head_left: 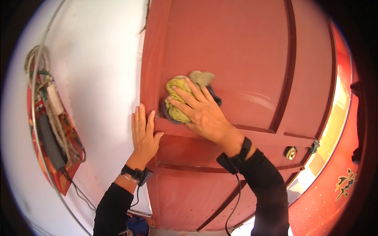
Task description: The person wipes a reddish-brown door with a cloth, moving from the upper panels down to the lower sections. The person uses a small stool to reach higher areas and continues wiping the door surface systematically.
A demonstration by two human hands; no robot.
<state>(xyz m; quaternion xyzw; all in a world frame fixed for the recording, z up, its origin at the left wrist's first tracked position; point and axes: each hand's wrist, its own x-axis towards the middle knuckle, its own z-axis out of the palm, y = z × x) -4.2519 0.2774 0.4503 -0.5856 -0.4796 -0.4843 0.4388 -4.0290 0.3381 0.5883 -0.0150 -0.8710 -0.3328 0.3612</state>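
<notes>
My right hand (205,113) presses a crumpled yellow-green cloth (180,110) flat against a red panelled door (230,44). A dark grey layer of fabric (172,119) shows under the cloth's edges, and a paler tan corner (202,78) sticks out above my fingers. Pale curved streaks mark the panel to the right of the cloth. My left hand (143,131) rests with its palm towards the door's red frame (150,73) and the white wall beside it; it holds nothing. A black strap with a small device and a cable is on each wrist.
On the white wall (103,59) hangs a red patterned pouch (68,180) with cords and a dark adapter, crossed by a pale cable (34,88). A round lock fitting (291,152) with loose thin wires and a latch (314,146) sit near the door's right edge. Beyond stands a red studded panel (319,203).
</notes>
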